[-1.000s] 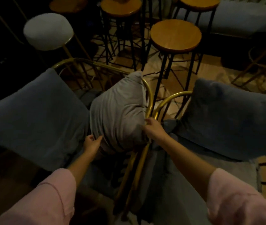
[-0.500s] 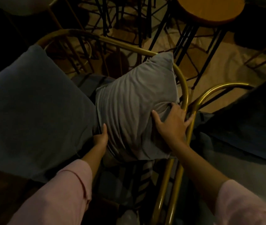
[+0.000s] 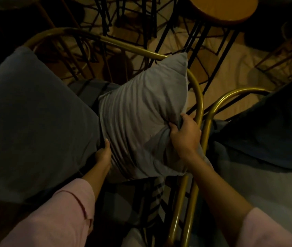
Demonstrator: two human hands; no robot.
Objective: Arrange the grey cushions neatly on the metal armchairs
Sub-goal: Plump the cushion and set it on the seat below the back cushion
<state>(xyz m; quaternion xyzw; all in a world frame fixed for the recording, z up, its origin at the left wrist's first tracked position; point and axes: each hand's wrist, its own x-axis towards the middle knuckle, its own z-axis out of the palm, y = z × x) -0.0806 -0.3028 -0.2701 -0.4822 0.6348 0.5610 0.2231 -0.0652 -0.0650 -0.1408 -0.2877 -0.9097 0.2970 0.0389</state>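
A light grey ribbed cushion [image 3: 138, 118] stands tilted inside the gold metal armchair [image 3: 197, 97], leaning on its right arm rail. My right hand [image 3: 184, 134] pinches a fold at the cushion's right edge, next to the rail. My left hand [image 3: 104, 154] holds the cushion's lower left edge, its fingers tucked between it and a large dark grey cushion [image 3: 33, 122] that fills the left side of the chair. A second gold armchair [image 3: 230, 94] stands to the right, touching the first, with another dark cushion [image 3: 273, 125] on it.
Several black-legged stools stand behind the chairs; one wooden round seat [image 3: 225, 8] is at the top right. A striped fabric [image 3: 156, 193] lies below the light cushion. Pale floor [image 3: 218, 68] shows between the stool legs. The room is dim.
My right hand went from the chair rail to flat on the cushion, and now grips a fold of its right edge. The view has moved closer and lower. My left hand stays at the lower left edge.
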